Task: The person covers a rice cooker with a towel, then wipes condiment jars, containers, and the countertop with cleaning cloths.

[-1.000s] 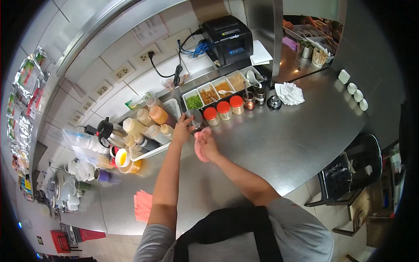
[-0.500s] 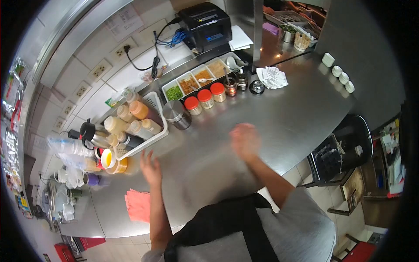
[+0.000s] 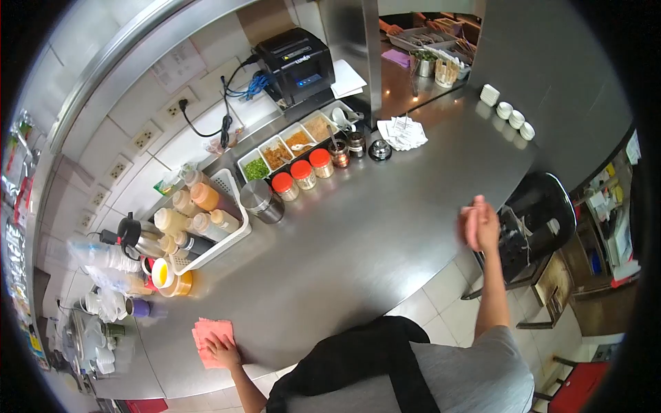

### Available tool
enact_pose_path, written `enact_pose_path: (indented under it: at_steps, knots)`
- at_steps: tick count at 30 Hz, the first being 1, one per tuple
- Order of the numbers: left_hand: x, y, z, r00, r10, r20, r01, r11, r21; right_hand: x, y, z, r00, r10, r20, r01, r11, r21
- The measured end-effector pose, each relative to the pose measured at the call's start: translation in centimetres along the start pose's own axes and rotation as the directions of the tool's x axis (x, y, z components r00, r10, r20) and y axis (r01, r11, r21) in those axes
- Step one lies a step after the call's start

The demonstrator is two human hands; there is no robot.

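Note:
My left hand (image 3: 224,352) lies on a folded pink cloth (image 3: 204,336) near the counter's front left edge, its fingers spread over the fabric. At the right, my right hand (image 3: 487,226) is held out by the counter's edge, closed around what looks like a small bunched pink cloth (image 3: 470,227). The fingers hide most of that bundle, and it is slightly blurred. Beneath both arms stretches the steel counter (image 3: 323,268).
A white basket (image 3: 241,233) of squeeze bottles and a steel canister (image 3: 261,202) stand along the back. Beside them are red-lidded jars (image 3: 303,173), a topping tray (image 3: 279,151) and a printer (image 3: 296,65). A black chair (image 3: 551,206) is at right; another person's hand (image 3: 394,29) shows beyond the opening.
My left hand has come down onto the folded pink cloth. My right hand has swung rightward from mid-counter to the edge. The view has shifted somewhat.

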State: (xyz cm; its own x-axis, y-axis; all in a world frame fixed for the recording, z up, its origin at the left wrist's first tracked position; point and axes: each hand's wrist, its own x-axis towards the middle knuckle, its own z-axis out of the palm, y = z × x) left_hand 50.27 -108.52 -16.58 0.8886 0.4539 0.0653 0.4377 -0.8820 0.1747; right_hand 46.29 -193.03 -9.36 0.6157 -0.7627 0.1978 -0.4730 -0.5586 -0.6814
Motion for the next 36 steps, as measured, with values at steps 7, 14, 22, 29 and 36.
enact_pose_path:
  at_steps: [7, 14, 22, 29, 36]
  knots:
    - [-3.3, 5.9, 0.4, 0.996, 0.062, 0.070, -0.061, 0.998, -0.025, 3.4, -7.8, 15.6, 0.987, -0.117, 0.109, 0.159, 0.779, -0.607]
    - [-7.9, 12.5, 0.0, 0.989, 0.138, 0.045, -0.134, 0.988, -0.076, -5.5, -15.8, 24.3, 0.628, -0.700, 0.339, 0.771, 0.504, -0.388]
    - [-11.6, 13.9, -2.3, 0.956, 0.294, -0.021, -0.293, 0.944, -0.152, -11.1, -20.9, 23.9, 0.461, -0.758, 0.462, 0.851, 0.525, 0.013]
    - [-21.9, 13.0, -4.2, 0.981, -0.017, -0.191, -0.058, 0.922, -0.384, -17.0, -20.7, 18.3, 0.200, -0.898, 0.392, 0.921, 0.309, 0.237]
    - [-35.3, 7.0, -0.9, 0.970, -0.235, -0.058, 0.179, 0.857, -0.483, -24.8, -15.9, 14.2, 0.047, -0.885, 0.464, 0.808, 0.306, 0.503]
